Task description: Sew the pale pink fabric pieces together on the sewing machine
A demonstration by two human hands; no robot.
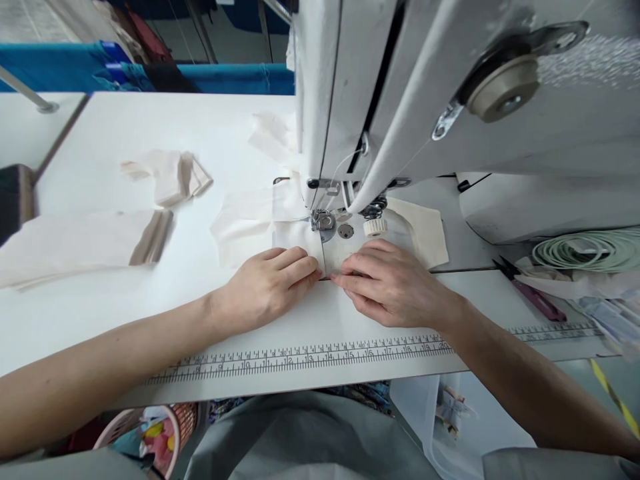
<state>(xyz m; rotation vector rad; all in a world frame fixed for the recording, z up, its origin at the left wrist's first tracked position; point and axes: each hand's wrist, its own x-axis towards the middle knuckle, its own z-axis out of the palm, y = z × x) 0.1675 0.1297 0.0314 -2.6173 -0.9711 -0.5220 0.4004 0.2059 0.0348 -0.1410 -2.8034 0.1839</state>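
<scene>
A pale fabric piece [245, 227] lies across the bed of a sewing machine [330, 80], part of it beneath the presser foot [323, 220]. Just in front of the foot, my left hand [270, 283] has its fingers drawn together on the fabric's near edge. Facing it from the right, my right hand [393, 283] pinches the same edge between thumb and fingers. The fingertips of both hands are a small gap apart. To the right of the needle area, a cream fabric part [420, 230] shows behind my right hand.
Stacked pale fabric strips [90, 243] and a folded bundle [175, 177] lie at left. A printed ruler [310, 357] runs along the table's front edge. Thread snips [537, 297] and coiled green cord [590, 250] sit at right. Below are a pink basket [183, 427] and a clear bin [415, 407].
</scene>
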